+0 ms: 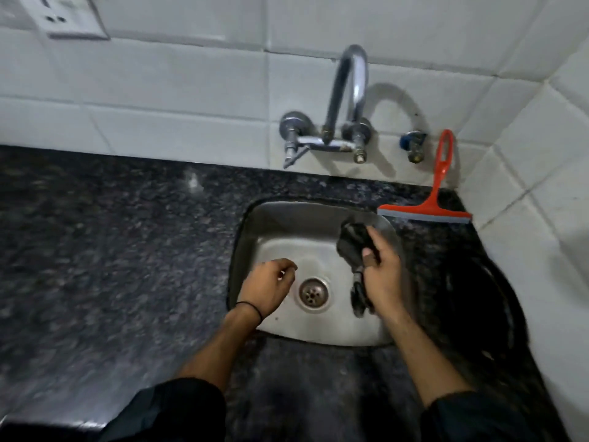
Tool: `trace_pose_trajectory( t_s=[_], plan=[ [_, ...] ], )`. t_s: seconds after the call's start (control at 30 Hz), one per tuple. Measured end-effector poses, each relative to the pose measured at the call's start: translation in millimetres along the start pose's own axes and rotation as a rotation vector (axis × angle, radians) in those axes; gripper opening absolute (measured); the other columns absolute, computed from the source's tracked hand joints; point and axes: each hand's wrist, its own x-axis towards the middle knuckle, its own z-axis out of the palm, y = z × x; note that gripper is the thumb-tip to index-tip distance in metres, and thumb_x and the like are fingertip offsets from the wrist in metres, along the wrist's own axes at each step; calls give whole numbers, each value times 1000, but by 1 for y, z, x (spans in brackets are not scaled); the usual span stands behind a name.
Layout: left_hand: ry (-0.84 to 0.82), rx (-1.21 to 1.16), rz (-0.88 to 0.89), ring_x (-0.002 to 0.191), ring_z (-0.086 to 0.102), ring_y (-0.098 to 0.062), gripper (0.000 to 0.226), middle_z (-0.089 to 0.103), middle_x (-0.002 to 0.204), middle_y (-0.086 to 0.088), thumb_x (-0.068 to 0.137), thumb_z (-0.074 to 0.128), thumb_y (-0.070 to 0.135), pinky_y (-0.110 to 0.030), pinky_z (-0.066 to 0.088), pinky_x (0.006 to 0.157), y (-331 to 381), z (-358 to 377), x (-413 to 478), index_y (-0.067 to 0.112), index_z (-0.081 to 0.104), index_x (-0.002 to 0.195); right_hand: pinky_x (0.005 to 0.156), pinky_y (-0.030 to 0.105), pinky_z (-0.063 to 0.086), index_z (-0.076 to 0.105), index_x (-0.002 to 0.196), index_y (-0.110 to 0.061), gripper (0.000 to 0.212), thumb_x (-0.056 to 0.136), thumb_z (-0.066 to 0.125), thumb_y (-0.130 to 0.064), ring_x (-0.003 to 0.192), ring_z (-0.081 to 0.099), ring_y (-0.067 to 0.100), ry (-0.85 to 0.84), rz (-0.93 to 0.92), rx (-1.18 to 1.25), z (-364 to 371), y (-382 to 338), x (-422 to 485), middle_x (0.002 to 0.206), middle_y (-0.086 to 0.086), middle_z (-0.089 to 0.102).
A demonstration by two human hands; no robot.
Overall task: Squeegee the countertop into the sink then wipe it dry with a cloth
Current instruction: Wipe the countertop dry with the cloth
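A steel sink (274,218) is set into the dark speckled granite countertop (111,250). My right hand (384,269) is over the sink's right half, shut on a dark wet cloth (353,247) that hangs down into the basin. My left hand (271,288) hovers over the basin's left side near the drain (314,292), fingers loosely curled with nothing in them. The orange squeegee (430,205) leans against the wall tiles behind the sink's right corner, blade down on the counter.
A chrome tap (347,100) with two valves juts from the tiled wall above the sink. A small blue-handled valve (414,145) sits to its right. A wall socket (63,17) is at top left. The side wall (541,186) closes in on the right.
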Motion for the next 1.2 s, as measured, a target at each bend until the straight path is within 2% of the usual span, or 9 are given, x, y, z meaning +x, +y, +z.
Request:
trace_pose_trajectory(
  t_s=[0.13,0.33,0.43,0.67,0.77,0.93,1.03,1.13,1.2],
  plan=[
    [142,-39,-89,87,69,-20,21,75,93,-1,93,52,25,-35,54,77,-58,-73,-42,20,72,101,112,43,40,54,139,-14,48,96,46,5,126,56,18,-294,120,337,93,-43,-34,137,1,60],
    [329,-82,-282,86,67,-12,22,74,95,4,96,52,25,-33,56,79,-161,-179,-125,20,72,105,106,55,42,47,143,-10,51,97,39,10,121,60,33,-571,415,747,222,-114,-99,134,13,62],
    [378,-48,-358,81,67,-12,22,74,89,4,96,53,27,-36,57,76,-199,-215,-157,21,72,105,93,48,54,53,135,-14,47,98,37,9,110,67,30,-634,489,825,266,-138,-121,129,13,64],
    [533,-40,-553,83,67,-14,22,73,89,3,96,52,28,-37,56,78,-286,-302,-229,22,71,103,83,44,57,55,133,-13,44,98,38,6,100,71,30,-867,539,693,380,-201,-179,118,16,69],
    [557,-55,-600,85,67,-16,22,73,91,1,96,52,27,-38,56,80,-310,-327,-236,21,71,105,79,43,59,58,128,-14,44,97,36,8,94,72,29,-902,537,646,422,-222,-176,111,14,71],
    [548,-31,-648,84,67,-20,20,72,88,-2,96,52,26,-41,56,78,-360,-373,-227,20,70,103,93,48,53,54,134,-9,42,99,35,4,102,67,35,-968,496,593,518,-256,-148,121,19,66],
    [536,15,-664,93,66,-21,22,72,100,-3,96,52,26,-38,54,84,-392,-410,-209,18,69,108,78,40,59,52,136,-8,46,97,32,8,90,69,31,-1008,465,574,589,-278,-124,115,18,66],
    [526,61,-673,98,64,-22,24,69,108,-2,96,52,24,-34,52,86,-428,-443,-187,16,69,111,72,32,59,52,136,-8,46,97,33,9,89,69,23,-1015,355,480,659,-303,-97,122,16,65],
    [527,122,-652,99,63,-22,24,68,110,-1,94,51,26,-34,51,85,-459,-463,-171,18,68,109,75,20,55,55,133,-6,45,96,37,12,90,69,9,-981,121,362,708,-317,-75,119,7,65]
  ],
)
